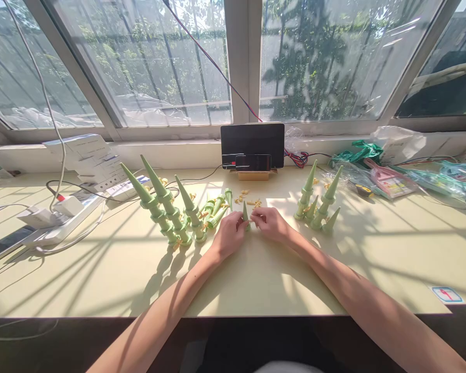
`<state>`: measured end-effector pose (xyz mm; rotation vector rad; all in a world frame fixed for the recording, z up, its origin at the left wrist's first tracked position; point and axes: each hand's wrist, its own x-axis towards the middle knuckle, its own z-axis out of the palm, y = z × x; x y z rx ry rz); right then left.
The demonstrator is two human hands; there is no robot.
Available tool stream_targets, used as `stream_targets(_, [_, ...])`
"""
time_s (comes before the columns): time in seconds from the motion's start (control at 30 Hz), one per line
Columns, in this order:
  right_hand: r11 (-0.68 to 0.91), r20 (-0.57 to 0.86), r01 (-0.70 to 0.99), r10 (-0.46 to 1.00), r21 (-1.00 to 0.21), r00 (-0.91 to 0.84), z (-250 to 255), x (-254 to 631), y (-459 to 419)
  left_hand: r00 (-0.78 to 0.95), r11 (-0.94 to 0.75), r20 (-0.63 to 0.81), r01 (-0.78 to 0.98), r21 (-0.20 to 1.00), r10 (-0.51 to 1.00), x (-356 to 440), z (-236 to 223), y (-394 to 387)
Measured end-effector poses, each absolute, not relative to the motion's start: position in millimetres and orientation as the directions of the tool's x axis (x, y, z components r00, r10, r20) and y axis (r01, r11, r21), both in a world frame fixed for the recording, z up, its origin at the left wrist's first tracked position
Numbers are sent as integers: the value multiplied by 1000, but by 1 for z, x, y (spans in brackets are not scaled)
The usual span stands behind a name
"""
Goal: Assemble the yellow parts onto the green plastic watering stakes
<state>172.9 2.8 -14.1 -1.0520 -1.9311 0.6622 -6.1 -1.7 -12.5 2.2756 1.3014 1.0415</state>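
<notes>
Between my two hands a small green cone (245, 211) stands upright near the middle of the table. My left hand (229, 234) is closed, its fingers gripping the cone's left side low down. On the cone's right, my right hand (271, 224) is pinched close to it; whatever its fingertips hold is too small to make out. Just beyond lie several small yellow pieces (252, 202). Tall green stacked spires (165, 199) stand left of my left hand, with loose green parts (216, 206) beside them. More green spires (322, 206) and short cones rise to the right.
A dark tablet (252, 140) and a phone (253, 162) lean on a stand at the back. A power strip (68, 215) with cables lies left. Plastic bags (388, 178) and a tape measure (363, 190) are at the right rear. The front table edge runs beneath my forearms.
</notes>
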Motion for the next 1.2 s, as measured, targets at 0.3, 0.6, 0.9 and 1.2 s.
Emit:
stream_targets(0.3, [611, 491, 475, 791, -633, -364, -12, 172, 1, 304, -443, 322, 591, 674, 896, -8, -13, 2])
stream_targets(0.6, [570, 468, 468, 821, -675, -325, -13, 172, 0, 305, -497, 394, 600, 628, 867, -7, -11, -1])
stream_targets(0.9, [582, 487, 467, 813, -666, -318, -15, 172, 2, 309, -465, 348, 582, 667, 885, -8, -8, -1])
stream_targets(1.2, [595, 497, 496, 803, -632, -330, -14, 171, 1, 301, -404, 279, 541, 737, 912, -9, -4, -3])
